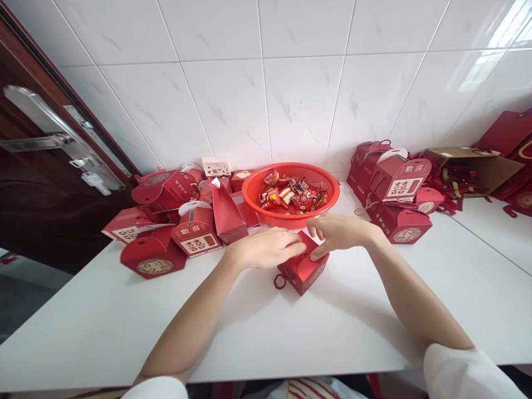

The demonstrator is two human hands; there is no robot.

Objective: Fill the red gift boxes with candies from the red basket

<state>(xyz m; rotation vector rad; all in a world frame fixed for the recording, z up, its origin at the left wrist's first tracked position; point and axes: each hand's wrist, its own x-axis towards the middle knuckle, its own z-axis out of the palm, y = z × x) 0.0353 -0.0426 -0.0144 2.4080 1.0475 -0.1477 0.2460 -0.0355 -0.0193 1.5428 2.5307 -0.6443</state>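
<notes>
Your left hand (264, 247) and right hand (341, 229) hold a red box (302, 274), its top seemingly part-closed — loose candies (286, 195) lie in the basket (286, 221).

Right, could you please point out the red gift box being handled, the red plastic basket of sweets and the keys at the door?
Red gift box (308, 280), head view, its near side.
Red plastic basket (282, 221), head view, its front wall.
Keys (93, 179), head view, the hanging key.
</notes>
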